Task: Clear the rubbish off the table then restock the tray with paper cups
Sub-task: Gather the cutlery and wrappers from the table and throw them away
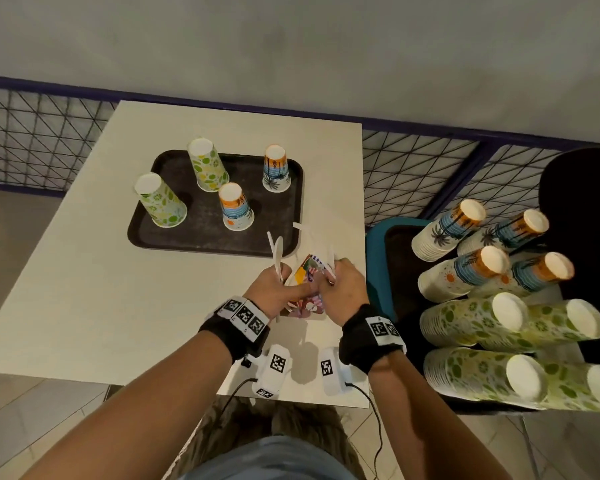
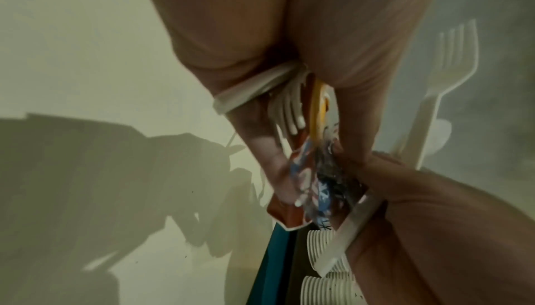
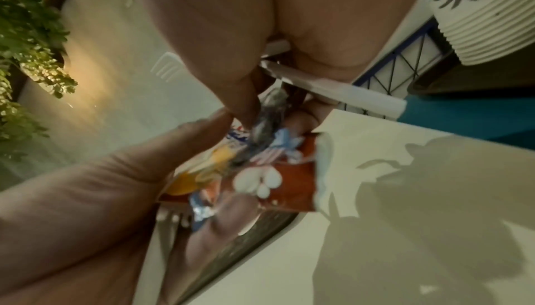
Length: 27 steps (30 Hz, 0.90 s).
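Both grips, left hand [image 1: 270, 286] and right hand [image 1: 343, 285], pinch wrappers [image 1: 305, 271] between them.

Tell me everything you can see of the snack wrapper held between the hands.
The snack wrapper is crumpled, glossy packaging printed orange, yellow, blue and white, with a white edge. It is held above the table's near edge, pinched between the left hand and right hand, bunched together with white plastic forks. Its contents cannot be seen.
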Each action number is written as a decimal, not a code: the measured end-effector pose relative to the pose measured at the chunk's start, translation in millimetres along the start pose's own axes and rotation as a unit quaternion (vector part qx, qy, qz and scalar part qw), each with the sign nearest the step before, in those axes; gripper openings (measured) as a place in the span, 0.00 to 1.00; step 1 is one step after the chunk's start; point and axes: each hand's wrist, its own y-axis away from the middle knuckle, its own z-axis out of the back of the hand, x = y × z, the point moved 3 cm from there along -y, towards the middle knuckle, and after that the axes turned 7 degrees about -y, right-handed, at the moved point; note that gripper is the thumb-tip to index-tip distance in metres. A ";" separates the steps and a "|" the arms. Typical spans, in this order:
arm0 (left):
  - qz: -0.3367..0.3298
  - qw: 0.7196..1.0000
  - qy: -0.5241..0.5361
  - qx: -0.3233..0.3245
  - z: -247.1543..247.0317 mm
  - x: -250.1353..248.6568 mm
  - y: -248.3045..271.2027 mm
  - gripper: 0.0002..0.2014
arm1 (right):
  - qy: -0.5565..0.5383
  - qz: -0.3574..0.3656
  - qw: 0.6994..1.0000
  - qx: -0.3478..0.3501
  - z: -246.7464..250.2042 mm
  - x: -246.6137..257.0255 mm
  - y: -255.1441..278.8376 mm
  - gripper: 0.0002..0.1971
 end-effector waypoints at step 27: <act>-0.023 0.985 0.171 0.021 41.0 -9.7 29.5 0.12 | -0.325 -0.161 0.915 0.177 -39.8 -6.6 13.4 0.12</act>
